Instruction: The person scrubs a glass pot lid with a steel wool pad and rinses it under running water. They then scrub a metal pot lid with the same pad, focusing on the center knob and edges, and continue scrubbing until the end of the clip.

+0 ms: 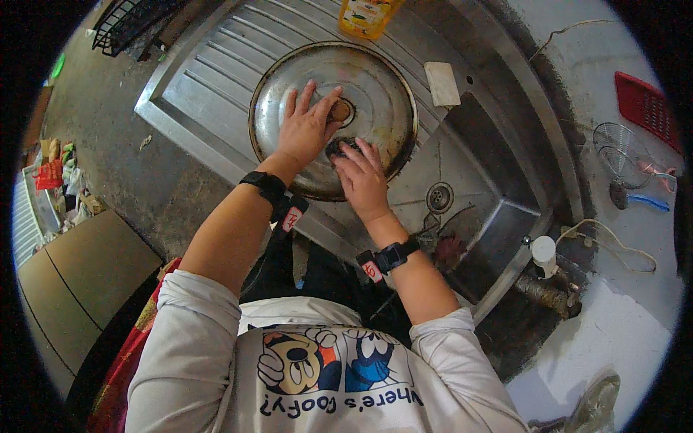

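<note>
A large round metal lid [373, 81], brown-stained at the rim, lies on the ribbed drainboard of a stainless steel sink [216, 70]. My left hand [307, 125] rests spread on the lid, its fingertips around and beside the round knob [340, 111] at the centre; whether it grips the knob cannot be told. Below the knob, my right hand [361, 172] presses a dark scouring pad [342, 146] to the lid's surface, the fingers partly covering it. Both wrists wear black bands.
An orange-yellow bottle [368, 16] stands beyond the lid. A whitish block [442, 84] lies at its right. The sink basin [438, 173] has a drain strainer [439, 197]. A red plastic basket [644, 105] and a wire strainer [617, 146] are at the far right.
</note>
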The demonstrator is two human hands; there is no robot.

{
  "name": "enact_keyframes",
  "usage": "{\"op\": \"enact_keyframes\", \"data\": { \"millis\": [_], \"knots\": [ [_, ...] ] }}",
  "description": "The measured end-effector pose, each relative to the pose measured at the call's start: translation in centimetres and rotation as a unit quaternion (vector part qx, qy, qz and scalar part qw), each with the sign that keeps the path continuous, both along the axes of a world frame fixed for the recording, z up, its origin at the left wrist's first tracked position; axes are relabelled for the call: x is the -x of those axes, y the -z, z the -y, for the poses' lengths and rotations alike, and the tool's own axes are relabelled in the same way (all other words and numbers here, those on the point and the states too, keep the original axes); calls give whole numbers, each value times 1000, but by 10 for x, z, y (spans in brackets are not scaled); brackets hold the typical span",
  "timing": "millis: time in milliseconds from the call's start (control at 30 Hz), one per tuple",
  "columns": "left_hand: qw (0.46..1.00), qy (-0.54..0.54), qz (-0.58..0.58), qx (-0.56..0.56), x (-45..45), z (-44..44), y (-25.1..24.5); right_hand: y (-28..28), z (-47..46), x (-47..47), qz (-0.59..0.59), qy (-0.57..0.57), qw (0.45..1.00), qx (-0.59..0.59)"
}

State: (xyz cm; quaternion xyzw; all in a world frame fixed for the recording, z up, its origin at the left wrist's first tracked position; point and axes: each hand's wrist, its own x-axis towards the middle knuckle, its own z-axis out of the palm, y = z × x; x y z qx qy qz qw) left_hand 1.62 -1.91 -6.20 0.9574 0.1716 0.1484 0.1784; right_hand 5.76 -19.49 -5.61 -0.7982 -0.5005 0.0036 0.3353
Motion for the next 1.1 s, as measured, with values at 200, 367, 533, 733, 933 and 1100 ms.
{"op": "enact_keyframes", "data": {
  "millis": [200, 367, 533, 733, 933, 1100],
  "knots": [
    [1000, 1, 20, 0, 0, -1, -1, -8, 7, 10, 36, -42, 998, 35],
    [1000, 1, 15, 6, 2, -1, -2, -7, -3, -19, 65, 31, 996, 47],
    [999, 1, -5, 35, 2, -1, -6, 1, -14, -40, 79, 42, 996, 28],
    [999, 1, -12, 30, 1, -2, -9, 6, -21, -56, 43, 52, 998, -3],
    [1000, 6, 1, 13, 0, -2, -7, 7, -37, -78, -1, 69, 997, -15],
    [1000, 2, -24, 8, 0, -3, -7, 6, -60, -108, 0, 83, 997, -6]
  ]
}}
